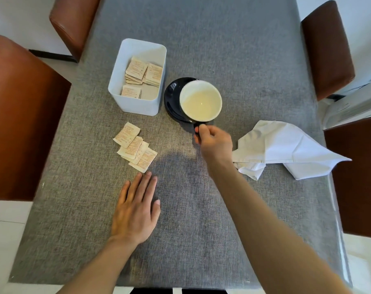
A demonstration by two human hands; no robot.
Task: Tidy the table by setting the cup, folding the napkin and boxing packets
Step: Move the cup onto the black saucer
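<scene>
A dark cup [200, 100] with a cream inside is over the right part of a dark saucer [171, 98]. My right hand [214, 141] pinches the cup's handle at its near side. Whether the cup rests on the saucer or hangs just above it I cannot tell. A white box [138, 106] left of the saucer holds several packets [142, 73]. Several loose packets [135, 147] lie on the table in front of the box. My left hand [135, 209] lies flat on the table, fingers apart, just below the loose packets. A crumpled white napkin [286, 147] lies at the right.
The table [201, 230] wears a grey woven cloth. Brown chairs stand at the left [21, 115], far left [72, 22], far right [326, 49] and right edge [356, 177].
</scene>
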